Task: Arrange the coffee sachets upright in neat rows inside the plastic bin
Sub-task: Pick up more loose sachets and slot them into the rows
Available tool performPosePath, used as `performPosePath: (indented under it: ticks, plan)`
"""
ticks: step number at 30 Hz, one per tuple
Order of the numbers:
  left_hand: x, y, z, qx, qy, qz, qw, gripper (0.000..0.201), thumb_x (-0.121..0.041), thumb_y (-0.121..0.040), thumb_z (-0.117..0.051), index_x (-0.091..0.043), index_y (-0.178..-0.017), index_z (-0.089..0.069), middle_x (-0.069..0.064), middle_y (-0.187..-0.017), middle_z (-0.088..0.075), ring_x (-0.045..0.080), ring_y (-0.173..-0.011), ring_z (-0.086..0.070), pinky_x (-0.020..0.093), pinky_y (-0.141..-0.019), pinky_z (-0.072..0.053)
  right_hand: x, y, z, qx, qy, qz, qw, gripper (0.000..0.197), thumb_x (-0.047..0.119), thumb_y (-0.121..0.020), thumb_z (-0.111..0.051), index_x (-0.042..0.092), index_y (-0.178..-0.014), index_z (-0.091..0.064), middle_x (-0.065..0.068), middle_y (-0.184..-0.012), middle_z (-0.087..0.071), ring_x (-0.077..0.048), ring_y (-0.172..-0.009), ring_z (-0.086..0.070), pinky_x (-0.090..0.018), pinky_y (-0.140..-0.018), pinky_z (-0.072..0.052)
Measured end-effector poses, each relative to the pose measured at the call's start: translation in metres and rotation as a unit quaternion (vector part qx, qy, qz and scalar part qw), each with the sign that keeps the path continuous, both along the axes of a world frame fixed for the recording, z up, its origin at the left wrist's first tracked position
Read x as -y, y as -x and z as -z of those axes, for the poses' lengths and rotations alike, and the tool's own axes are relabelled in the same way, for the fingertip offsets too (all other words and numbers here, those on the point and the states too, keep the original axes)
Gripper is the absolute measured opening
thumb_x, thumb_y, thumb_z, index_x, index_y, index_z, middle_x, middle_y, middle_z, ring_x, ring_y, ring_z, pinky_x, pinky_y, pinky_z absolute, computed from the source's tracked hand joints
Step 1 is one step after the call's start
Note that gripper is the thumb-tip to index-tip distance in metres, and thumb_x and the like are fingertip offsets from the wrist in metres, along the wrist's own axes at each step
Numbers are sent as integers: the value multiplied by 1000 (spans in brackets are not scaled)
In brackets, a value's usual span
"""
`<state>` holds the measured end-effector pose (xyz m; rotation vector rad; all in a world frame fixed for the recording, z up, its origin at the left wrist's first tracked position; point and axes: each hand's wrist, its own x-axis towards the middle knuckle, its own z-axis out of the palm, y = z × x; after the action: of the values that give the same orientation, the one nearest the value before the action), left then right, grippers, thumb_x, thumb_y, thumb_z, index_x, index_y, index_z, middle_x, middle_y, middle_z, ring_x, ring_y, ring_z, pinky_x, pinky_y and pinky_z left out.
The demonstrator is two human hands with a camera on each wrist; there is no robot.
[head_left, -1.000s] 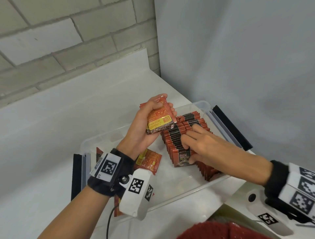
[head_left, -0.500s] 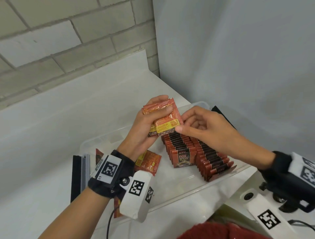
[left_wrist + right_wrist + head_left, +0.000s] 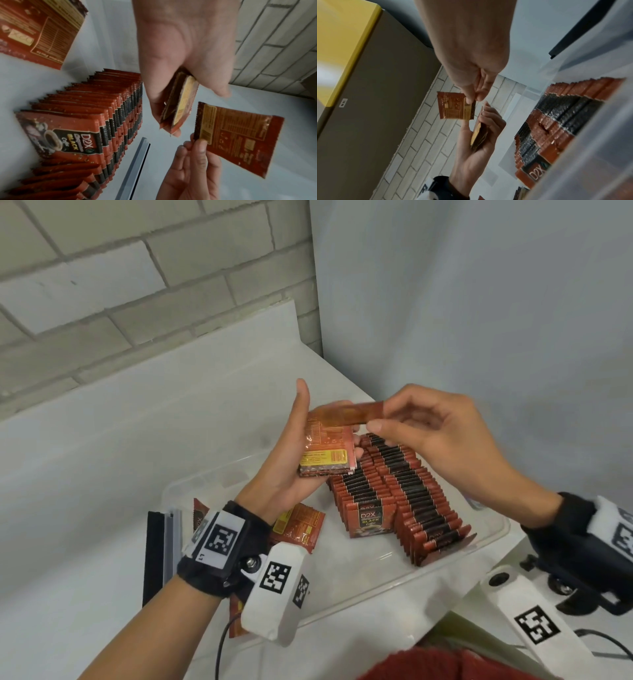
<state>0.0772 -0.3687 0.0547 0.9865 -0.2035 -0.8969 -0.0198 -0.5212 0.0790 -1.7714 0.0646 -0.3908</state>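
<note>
Head view: one sachet pinched above the bin

Head view shows both hands raised over the clear plastic bin, which sits on the white desk in a corner by a brick wall. The left hand stands palm-up with its thumb straight, its fingers curled round a small stack of sachets whose yellow label panel faces the camera. The right hand pinches a single sachet by one end between thumb and forefinger, just above the stack and apart from it.

Left wrist view adds what the head view hides: the single sachet's printed back with its table of small, unreadable text, and the stack seen edge-on between palm and fingers. Right wrist view alone shows a yellow-topped cabinet beside the desk.

Inside the bin, two rows of sachets stand upright, leaning slightly, packed face to back. The front packet reads "D2X BLACK Coffee" beside a cup picture. Loose sachets lie flat on the bin floor near the left wrist.
</note>
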Motion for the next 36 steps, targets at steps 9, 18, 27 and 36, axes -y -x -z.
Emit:
performPosePath:
  ticks: [9, 18, 27, 36]
  plan:
    - [-2, 2, 2, 9, 13, 33, 999, 21, -11, -81, -63, -10, -102, -64, 6, -83, -70, 15, -73, -68, 25, -61, -55, 1, 0, 8, 39, 47, -31, 998, 15, 2, -80, -70, 9, -92, -75, -4, -98, -70, -13, -96, -67, -20, -88, -51]
    - [-1, -1, 3, 34, 55, -49, 997, 26, -5, -79, -64, -15, -103, -65, 7, -93, -71, 20, -85, -69, 34, -81, -56, -4, 1, -3, -99, -55, -4, 994, 16, 20, -93, -60, 11, -106, -63, -5, -100, -71, -13, -89, -70, -17, -80, -53]
    - [0, -1, 3, 38, 99, -86, 991, 39, -3, -75, -63, -15, -112, -61, 6, -94, -68, 20, -89, -69, 38, -87, -55, -11, 1, 10, -224, -75, -73, 969, 38, 37, -76, -72, 19, -110, -69, 6, -100, -75, -6, -92, -70, -17, -82, -53]
    - [-1, -3, 3, 35, 73, -88, 993, 31, -9, -82, -62, -10, -112, -55, 7, -94, -69, 22, -91, -68, 35, -79, -57, 3, 1, 10, -167, -171, -57, 969, 18, 14, -81, -68, 9, -93, -56, -9, -93, -74, -21, -83, -71, -26, -80, -57]
